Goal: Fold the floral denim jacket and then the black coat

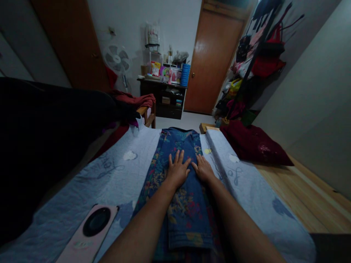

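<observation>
A blue garment with a colourful floral print (189, 208) lies lengthwise on the pale bedcover, folded into a long strip. One narrow part with a hemmed end lies along its top, the hem pointing towards me. My left hand (178, 170) rests flat on the middle of the cloth, fingers spread. Beside it, my right hand (203, 168) lies palm down at the garment's right edge, its fingers stretched out and thumb apart. Neither hand grips the fabric. Whether it is trousers or a top, I cannot tell.
A pink phone (87, 233) with a round dark camera ring lies at front left on the bedcover (131, 160). Dark cloth (55, 138) is heaped on the left. A maroon cushion (257, 144) sits on wooden boards at right. Beyond stand a fan (117, 60) and a dark cabinet (161, 106).
</observation>
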`<state>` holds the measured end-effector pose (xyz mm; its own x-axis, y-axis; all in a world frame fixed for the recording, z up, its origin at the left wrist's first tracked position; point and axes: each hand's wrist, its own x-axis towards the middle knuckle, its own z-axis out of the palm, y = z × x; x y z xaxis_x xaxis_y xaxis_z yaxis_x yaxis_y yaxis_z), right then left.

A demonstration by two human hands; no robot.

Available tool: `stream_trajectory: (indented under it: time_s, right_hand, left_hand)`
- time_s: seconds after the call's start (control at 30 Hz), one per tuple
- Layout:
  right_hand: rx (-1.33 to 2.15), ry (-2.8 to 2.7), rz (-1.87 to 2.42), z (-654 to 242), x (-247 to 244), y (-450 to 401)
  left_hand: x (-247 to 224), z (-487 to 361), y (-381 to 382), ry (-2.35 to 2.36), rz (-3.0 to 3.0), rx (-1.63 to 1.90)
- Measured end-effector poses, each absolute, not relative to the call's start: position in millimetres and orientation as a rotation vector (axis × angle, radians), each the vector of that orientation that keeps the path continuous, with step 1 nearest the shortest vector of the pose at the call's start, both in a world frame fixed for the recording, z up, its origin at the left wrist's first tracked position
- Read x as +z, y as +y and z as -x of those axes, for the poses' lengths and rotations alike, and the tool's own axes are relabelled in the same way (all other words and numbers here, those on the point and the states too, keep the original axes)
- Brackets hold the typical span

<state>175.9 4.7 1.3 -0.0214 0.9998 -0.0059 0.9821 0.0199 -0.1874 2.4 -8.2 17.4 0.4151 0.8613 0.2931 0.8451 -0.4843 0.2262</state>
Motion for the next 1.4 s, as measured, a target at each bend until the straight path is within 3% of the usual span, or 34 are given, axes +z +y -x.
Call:
stream_trajectory:
  time_s: [0.17, 1.03, 1.4]
  right_hand:
    - [0.178, -2.135, 2.079, -175.1, 1.6, -20.3]
    - [0.158, -2.035, 2.051, -162.7, 14.4, -171.3]
    - [0.214, -2.091, 2.027, -167.7, 17.5, -190.3]
  left_hand:
    - [18.4, -2.2, -10.4, 1.266, -2.658, 0.492]
    - [44.0, -10.5, -40.1, 1.258, -2.741, 0.384]
    - [47.1, 24.0, -139.7, 1.205, -2.616, -0.042]
